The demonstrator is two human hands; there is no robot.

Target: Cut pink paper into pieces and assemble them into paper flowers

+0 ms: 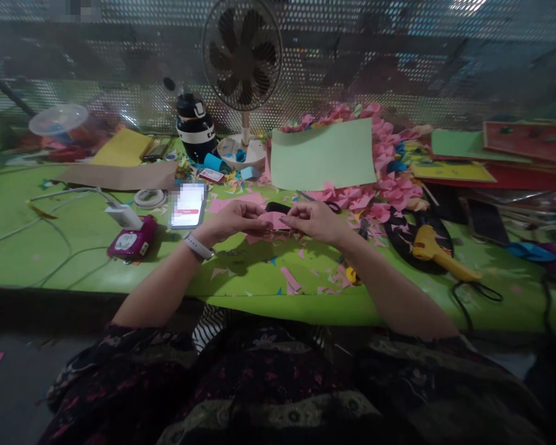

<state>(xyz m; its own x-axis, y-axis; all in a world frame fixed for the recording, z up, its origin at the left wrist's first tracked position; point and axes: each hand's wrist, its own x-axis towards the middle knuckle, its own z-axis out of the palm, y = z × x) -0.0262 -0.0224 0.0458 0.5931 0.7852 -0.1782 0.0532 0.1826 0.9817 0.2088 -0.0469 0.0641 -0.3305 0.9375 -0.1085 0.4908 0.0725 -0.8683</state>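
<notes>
Between my two hands is a small piece of pink paper point(274, 220), held just above the green table. My left hand point(236, 221), with a pale watch strap on the wrist, pinches its left side. The fingers of my right hand point(315, 222) are closed on its right edge. Behind the paper lies a black object point(278, 207), partly hidden, whose kind I cannot make out. Pink paper scraps point(291, 279) are strewn over the table below my hands. A larger pink sheet point(220, 203) lies flat behind my left hand.
At the back stand a fan point(243, 55) and a dark bottle point(197, 133). A pale green sheet point(323, 154) leans on heaped pink paper flowers point(393, 191). A lit phone point(188, 207) and a purple power socket point(132, 240) lie left; a yellow glue gun point(438, 250) rests right.
</notes>
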